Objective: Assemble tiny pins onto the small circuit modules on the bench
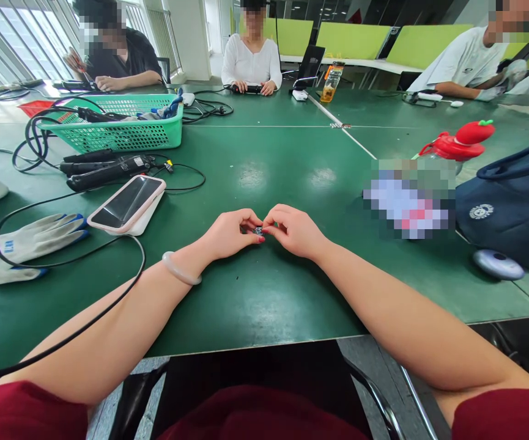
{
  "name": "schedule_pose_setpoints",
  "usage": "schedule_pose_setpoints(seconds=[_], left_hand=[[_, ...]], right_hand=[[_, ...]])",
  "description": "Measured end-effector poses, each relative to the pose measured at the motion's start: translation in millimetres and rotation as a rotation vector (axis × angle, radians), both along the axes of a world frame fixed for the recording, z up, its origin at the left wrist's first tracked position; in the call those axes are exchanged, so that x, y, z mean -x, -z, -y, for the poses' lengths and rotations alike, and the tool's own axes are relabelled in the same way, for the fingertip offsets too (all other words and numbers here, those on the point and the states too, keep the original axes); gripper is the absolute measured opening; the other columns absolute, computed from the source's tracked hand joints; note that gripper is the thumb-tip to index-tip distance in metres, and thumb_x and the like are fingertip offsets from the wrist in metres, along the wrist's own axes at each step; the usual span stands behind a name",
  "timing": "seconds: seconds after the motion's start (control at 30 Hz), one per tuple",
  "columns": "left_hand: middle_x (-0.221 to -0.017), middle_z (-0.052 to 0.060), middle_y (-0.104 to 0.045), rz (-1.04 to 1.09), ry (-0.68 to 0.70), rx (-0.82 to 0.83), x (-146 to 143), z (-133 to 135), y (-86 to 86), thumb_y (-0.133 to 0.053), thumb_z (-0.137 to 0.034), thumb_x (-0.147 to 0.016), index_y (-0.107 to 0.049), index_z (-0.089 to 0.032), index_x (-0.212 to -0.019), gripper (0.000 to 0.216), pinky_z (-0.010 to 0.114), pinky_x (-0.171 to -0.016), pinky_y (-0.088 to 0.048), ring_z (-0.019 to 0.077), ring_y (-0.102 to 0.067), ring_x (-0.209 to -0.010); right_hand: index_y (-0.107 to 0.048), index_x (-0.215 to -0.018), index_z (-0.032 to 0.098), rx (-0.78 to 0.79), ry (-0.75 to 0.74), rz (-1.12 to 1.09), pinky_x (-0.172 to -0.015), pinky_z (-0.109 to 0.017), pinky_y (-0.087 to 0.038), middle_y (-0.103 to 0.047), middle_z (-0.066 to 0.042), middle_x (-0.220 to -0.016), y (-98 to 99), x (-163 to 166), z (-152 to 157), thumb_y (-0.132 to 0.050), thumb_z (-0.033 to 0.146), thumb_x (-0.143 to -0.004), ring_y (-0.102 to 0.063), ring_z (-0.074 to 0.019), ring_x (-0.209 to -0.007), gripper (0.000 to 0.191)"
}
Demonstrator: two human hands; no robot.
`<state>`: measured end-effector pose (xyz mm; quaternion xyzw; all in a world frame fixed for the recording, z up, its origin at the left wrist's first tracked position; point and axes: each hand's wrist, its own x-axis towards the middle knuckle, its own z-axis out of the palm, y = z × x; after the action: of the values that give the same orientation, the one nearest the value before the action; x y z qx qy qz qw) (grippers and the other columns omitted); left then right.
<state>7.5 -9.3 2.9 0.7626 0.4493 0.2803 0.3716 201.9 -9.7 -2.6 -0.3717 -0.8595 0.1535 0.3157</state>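
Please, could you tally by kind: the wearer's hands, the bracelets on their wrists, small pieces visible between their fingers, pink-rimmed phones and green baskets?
Hands: 2 (left hand, right hand)
Bracelet: 1
Small piece: 1
Pink-rimmed phone: 1
Green basket: 1
Total: 6

Blue marks (9, 246) on glove (32, 241), perhaps letters, unreadable; white round emblem (481, 211) on navy bag (516, 208).

- I see passage ahead over the smooth green surface (287, 146).
- Left: pink-framed rectangular phone (126, 203), thin black cable (144, 256) obstructing.
- Right: navy fabric bag (516, 201) blocking.
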Motion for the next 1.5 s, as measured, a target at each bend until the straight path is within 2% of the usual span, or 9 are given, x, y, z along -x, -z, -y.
schedule_pose_setpoints(seconds=[0.2,0.37,0.53,0.7,0.83,0.97,1.1,1.27,1.5], left_hand=[[-0.081,0.002,-0.068,-0.004,0.002,-0.007,1,-1,0.5,-0.072,-0.031,-0.067,-0.063,-0.018,-0.084,0.022,0.032,-0.073,-0.050,0.0154,-0.061,-0.074],[-0.080,0.002,-0.068,-0.006,0.050,-0.021,1,0,-1.9,-0.072,-0.031,-0.067,-0.064,-0.018,-0.088,0.025,0.030,-0.071,-0.050,0.0145,-0.060,-0.071],[-0.080,0.001,-0.068,-0.006,0.019,-0.044,1,0,-2.5,-0.072,-0.031,-0.068,-0.065,-0.019,-0.089,0.025,0.030,-0.072,-0.050,0.0150,-0.061,-0.073],[-0.087,0.004,-0.070,0.003,-0.243,-0.076,5,-10,4.0,-0.070,-0.030,-0.070,-0.065,-0.019,-0.091,0.025,0.032,-0.078,-0.050,0.0170,-0.063,-0.081],[-0.086,0.004,-0.070,-0.022,-0.333,-0.059,8,-14,6.5,-0.071,-0.031,-0.069,-0.064,-0.020,-0.089,0.024,0.033,-0.078,-0.051,0.0183,-0.064,-0.082],[-0.088,0.004,-0.070,-0.039,-0.311,-0.081,8,-13,6.0,-0.070,-0.031,-0.069,-0.065,-0.020,-0.089,0.023,0.033,-0.078,-0.050,0.0185,-0.064,-0.083],[-0.086,0.004,-0.070,-0.041,-0.291,-0.094,7,-11,5.7,-0.071,-0.031,-0.068,-0.065,-0.019,-0.089,0.025,0.033,-0.077,-0.050,0.0179,-0.063,-0.080],[-0.081,0.003,-0.069,0.024,-0.197,-0.034,5,-8,4.5,-0.075,-0.038,-0.065,-0.065,-0.018,-0.084,0.029,0.032,-0.073,-0.049,0.0171,-0.063,-0.075],[-0.077,0.004,-0.069,0.158,-0.180,0.069,2,-9,4.3,-0.079,-0.038,-0.060,-0.065,-0.016,-0.082,0.034,0.033,-0.073,-0.049,0.0170,-0.064,-0.074]], right_hand=[[-0.061,-0.077,0.019,0.024,-0.002,0.003,-0.066,-0.026,-0.039,-0.060,-0.002,-0.086,-1.2,1,1,-0.057,0.019,-0.086,-0.051,-0.0127,-0.070,0.010],[-0.058,-0.073,0.019,0.149,0.046,-0.121,-0.057,-0.025,-0.035,-0.053,0.002,-0.075,-2.2,0,0,-0.067,0.020,-0.076,-0.040,-0.0091,-0.057,0.009],[-0.058,-0.074,0.019,0.215,0.071,-0.219,-0.056,-0.024,-0.035,-0.051,0.003,-0.072,-2.8,-2,-2,-0.068,0.026,-0.076,-0.040,-0.0090,-0.056,0.012],[-0.068,-0.080,0.019,0.128,0.084,-0.022,-0.062,-0.026,-0.040,-0.058,0.000,-0.081,3.8,1,-3,-0.067,0.021,-0.080,-0.048,-0.0101,-0.062,0.002],[-0.073,-0.093,0.023,0.050,0.019,0.160,-0.070,-0.027,-0.043,-0.059,-0.002,-0.094,12.9,8,-1,-0.067,0.026,-0.083,-0.055,-0.0127,-0.075,0.012],[-0.074,-0.087,0.021,-0.003,0.030,0.211,-0.068,-0.027,-0.043,-0.060,-0.002,-0.092,14.8,13,1,-0.063,0.025,-0.086,-0.055,-0.0125,-0.072,0.011],[-0.072,-0.087,0.020,-0.052,0.078,0.129,-0.070,-0.025,-0.044,-0.060,-0.003,-0.093,11.4,9,0,-0.061,0.022,-0.086,-0.057,-0.0128,-0.076,0.012],[-0.072,-0.093,0.020,-0.193,0.190,0.091,-0.067,-0.025,-0.045,-0.060,-0.004,-0.095,8.5,5,-1,-0.056,0.024,-0.090,-0.055,-0.0113,-0.070,0.017],[-0.073,-0.092,0.021,-0.391,0.184,0.165,-0.065,-0.025,-0.044,-0.062,-0.005,-0.092,5.6,6,3,-0.047,0.028,-0.095,-0.056,-0.0128,-0.073,0.027]])
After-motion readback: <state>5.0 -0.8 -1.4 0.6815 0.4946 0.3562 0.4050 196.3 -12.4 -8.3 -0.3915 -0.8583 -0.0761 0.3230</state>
